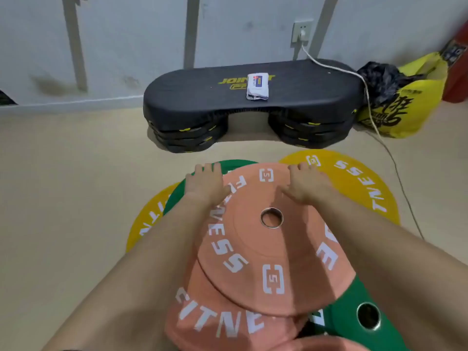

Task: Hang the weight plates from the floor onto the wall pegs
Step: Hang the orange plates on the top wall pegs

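The top orange plate (291, 249) lies flat on a loose pile of plates on the floor (63, 173), its centre hole facing up. Both hands are on its far edge. The left hand (206, 183) sits at the far-left rim and the right hand (305, 184) at the far-right rim. Each grip is closed on the plate, fingers bent over the edge and thumb lying on the face. The fingertips drop out of sight past the rim, so it is hard to say whether they hook underneath.

Below it, a second orange plate (202, 312) sticks out toward the camera. A green plate (235, 164) shows behind the left hand, and another green plate (349, 312) lies at lower right. A yellow plate (354, 178) spreads out to the right and another yellow plate (149, 219) to the left — both are partly covered.

Beyond the pile a black step platform (202, 92) stands against the wall (126, 34) with a white packet (257, 86) on top. A white cable (367, 97) runs from a wall socket (302, 30) across the platform's right end, beside a yellow bag (410, 112).
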Demonstrator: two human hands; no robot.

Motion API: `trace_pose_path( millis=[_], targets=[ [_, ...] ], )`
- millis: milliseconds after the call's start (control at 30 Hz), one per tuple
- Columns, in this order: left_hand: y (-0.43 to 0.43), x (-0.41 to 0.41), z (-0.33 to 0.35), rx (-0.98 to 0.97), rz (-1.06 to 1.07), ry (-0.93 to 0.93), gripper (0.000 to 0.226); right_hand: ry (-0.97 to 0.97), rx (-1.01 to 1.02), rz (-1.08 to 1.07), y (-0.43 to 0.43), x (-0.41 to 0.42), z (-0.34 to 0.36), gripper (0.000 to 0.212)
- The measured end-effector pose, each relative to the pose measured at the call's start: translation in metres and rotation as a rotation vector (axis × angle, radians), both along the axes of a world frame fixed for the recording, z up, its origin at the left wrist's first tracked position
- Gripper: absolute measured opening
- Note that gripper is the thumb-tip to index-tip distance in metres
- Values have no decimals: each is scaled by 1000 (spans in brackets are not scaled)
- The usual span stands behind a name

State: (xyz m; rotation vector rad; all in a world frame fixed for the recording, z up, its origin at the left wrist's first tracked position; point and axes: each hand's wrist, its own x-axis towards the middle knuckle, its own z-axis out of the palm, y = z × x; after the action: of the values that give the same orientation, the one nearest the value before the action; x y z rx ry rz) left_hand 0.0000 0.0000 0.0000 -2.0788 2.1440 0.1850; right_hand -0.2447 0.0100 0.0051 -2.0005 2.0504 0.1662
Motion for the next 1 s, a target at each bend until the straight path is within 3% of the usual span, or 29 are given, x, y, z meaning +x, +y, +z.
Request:
trace_pose_path(
  millis=[133, 233, 333, 500, 633, 767, 867, 1000],
  targets=[
    [10, 2, -56, 188, 187, 35, 78, -19, 127, -260, 26, -27, -60, 65],
    [-2, 5, -79, 263, 329, 152, 84, 16, 69, -380, 32, -47, -84, 65],
    [-8, 2, -93, 237, 388, 137, 81, 5, 22, -500, 43, -61, -99, 70],
    [-13, -9, -99, 184, 427, 138, 75, -235, 36, -823, 46, -101, -108, 72],
    [-17, -3, -95, 190, 469, 173, 74, -516, 130, -953, 47, -117, -105, 84],
    [-17, 7, -78, 250, 552, 451, 50, -493, 83, -979, 69, -112, -98, 84],
    [-3, 23, -70, 341, 682, 722, 60, -437, -35, -920, 75, -111, -72, 83],
    [19, 40, -35, 315, 820, 1011, 68, -405, -205, -817, 72, -100, -3, 88]
  ],
)
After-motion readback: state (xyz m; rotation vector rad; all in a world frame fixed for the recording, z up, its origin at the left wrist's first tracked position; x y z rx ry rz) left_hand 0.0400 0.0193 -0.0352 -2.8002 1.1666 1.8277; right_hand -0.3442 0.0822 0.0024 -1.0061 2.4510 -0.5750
